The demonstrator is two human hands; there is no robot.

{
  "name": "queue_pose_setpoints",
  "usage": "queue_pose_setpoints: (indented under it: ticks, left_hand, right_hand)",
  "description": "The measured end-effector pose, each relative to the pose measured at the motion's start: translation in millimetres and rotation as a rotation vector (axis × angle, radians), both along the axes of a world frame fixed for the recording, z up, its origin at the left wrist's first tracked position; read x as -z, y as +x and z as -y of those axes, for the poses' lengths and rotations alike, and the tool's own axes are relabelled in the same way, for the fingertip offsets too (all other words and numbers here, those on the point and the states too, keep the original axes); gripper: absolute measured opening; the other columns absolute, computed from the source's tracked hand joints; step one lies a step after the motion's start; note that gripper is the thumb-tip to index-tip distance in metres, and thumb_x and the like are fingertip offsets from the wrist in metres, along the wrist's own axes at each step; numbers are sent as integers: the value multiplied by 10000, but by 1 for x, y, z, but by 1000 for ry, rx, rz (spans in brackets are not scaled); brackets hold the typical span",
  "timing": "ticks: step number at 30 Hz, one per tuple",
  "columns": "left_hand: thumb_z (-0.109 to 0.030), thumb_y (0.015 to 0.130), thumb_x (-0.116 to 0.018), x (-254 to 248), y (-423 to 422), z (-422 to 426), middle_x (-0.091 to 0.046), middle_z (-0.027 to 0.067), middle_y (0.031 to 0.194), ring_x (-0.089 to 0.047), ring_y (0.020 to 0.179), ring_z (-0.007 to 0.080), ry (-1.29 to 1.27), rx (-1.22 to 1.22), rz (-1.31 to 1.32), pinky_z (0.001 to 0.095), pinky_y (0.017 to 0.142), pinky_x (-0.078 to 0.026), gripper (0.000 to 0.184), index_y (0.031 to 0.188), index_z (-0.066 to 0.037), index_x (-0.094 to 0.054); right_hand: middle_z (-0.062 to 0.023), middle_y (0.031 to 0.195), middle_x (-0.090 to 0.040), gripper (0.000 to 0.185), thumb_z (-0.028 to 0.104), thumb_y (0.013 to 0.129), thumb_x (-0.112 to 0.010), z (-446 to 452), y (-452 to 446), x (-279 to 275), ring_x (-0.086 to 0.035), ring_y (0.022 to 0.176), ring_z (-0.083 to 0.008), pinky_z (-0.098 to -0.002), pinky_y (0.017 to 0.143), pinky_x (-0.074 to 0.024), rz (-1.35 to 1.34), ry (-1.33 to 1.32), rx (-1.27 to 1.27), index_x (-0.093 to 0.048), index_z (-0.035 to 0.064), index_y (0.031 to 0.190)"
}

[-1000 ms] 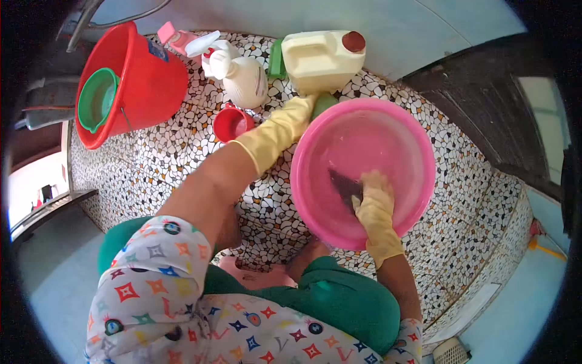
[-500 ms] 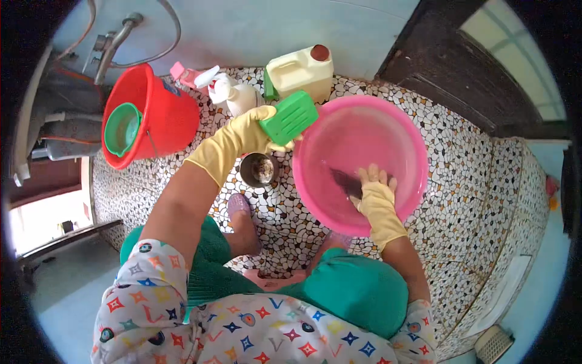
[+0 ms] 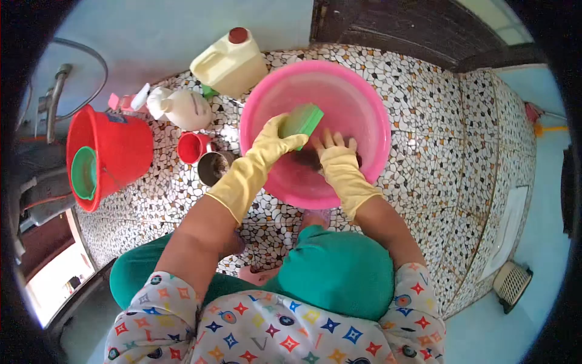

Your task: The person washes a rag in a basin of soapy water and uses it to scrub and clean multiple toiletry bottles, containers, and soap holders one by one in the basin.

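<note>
My left hand (image 3: 270, 142), in a yellow rubber glove, is closed around a green scrub brush (image 3: 310, 121), blurred by motion, with grooves along its face. It is held tilted over the pink basin (image 3: 383, 130). My right hand (image 3: 339, 156), also gloved, lies inside the basin with its fingers spread over a dark thing (image 3: 306, 159). That dark thing is partly hidden by both hands, and I cannot make out its kind. Beside the basin stand a metal cup (image 3: 213, 168) with something pale inside and a red cup (image 3: 191, 147).
At the left a red bucket (image 3: 124, 148) holds a green dipper (image 3: 83, 173). A white bottle (image 3: 188, 109) and a cream jerrycan (image 3: 233, 67) stand by the wall. A tap (image 3: 57, 100) is upper left, a dark door (image 3: 394, 30) upper right. A basket (image 3: 512, 282) sits lower right.
My left hand has brought the green scrub brush from outside the basin's left rim to over its inside. My right hand stays on the dark thing. The view has shifted, showing the red cup.
</note>
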State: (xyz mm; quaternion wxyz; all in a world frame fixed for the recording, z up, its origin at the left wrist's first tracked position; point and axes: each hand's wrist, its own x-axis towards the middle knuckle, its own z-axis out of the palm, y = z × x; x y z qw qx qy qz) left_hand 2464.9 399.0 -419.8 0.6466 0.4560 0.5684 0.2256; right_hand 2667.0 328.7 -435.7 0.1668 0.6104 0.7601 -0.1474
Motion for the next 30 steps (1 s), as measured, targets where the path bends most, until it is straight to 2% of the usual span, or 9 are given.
queue_pose_setpoints:
  ticks: [2,5,7,8,11,13,17,24,30]
  left_hand:
    - [-284,715,-943,-6,14,5,-625,215,1356,-639,1223,310,176,76,-289,400,1017,-543,989,1491,42,-424]
    - [-290,696,-941,25,20,3,-682,228,1247,-666,1179,345,275,132,-463,405,1008,-546,912,1425,23,-491]
    - [-288,691,-936,35,22,3,-704,230,1194,-678,1149,367,268,156,-514,412,996,-550,856,1382,8,-525]
    - [-284,692,-934,24,24,3,-709,229,1179,-682,1135,376,255,174,-550,415,990,-552,831,1364,0,-536]
    - [-236,733,-914,2,26,-4,-694,198,1241,-691,1117,351,181,269,-596,412,998,-561,808,1393,10,-519]
    - [-218,747,-903,13,25,-1,-678,189,1282,-681,1142,329,148,240,-481,404,1009,-557,826,1425,15,-493]
    - [-246,735,-891,59,23,11,-644,206,1323,-632,1241,313,102,57,-65,388,1041,-522,891,1461,16,-445]
    - [-237,771,-875,46,21,14,-636,232,1340,-622,1255,324,39,166,-198,381,1073,-504,876,1480,49,-448]
    - [-142,692,-917,-14,23,18,-614,289,1266,-601,1218,408,329,341,-411,417,1056,-502,971,1497,46,-407]
  right_hand:
    - [-185,1460,-547,889,348,755,-856,-14,0,32,-512,1343,-413,-606,1137,-343,-192,-238,488,-424,212,1520]
    - [-250,1286,-657,557,180,863,-750,-18,11,110,-620,1204,-441,-506,1127,-409,-335,-250,655,-566,144,1387]
    - [-235,1286,-662,402,86,886,-701,-14,16,53,-646,1190,-384,-451,1101,-452,-423,-199,497,-653,110,1284]
    - [-170,1257,-686,295,-19,883,-648,-7,9,27,-652,1169,-301,-371,1088,-463,-953,-73,907,-714,62,1159]
    - [-116,1250,-683,358,-68,883,-625,-5,6,32,-628,1180,-247,-350,1094,-453,-1538,27,1007,-689,36,1219]
    - [-108,1283,-671,403,-75,893,-607,0,-22,-25,-606,1239,-251,-354,1124,-432,-1567,121,1039,-673,39,1273]
    - [-173,1428,-598,472,-33,892,-630,-2,-37,-7,-508,1398,-321,-449,1206,-355,-1224,500,255,-646,71,1352]
    - [-166,1514,-507,473,-9,900,-631,-26,-33,31,-405,1460,-358,-427,1256,-293,-1165,376,616,-666,167,1337]
    - [-180,1277,-674,363,86,951,-672,-39,40,85,-637,1177,-301,-368,1031,-504,-1025,114,916,-667,126,1312]
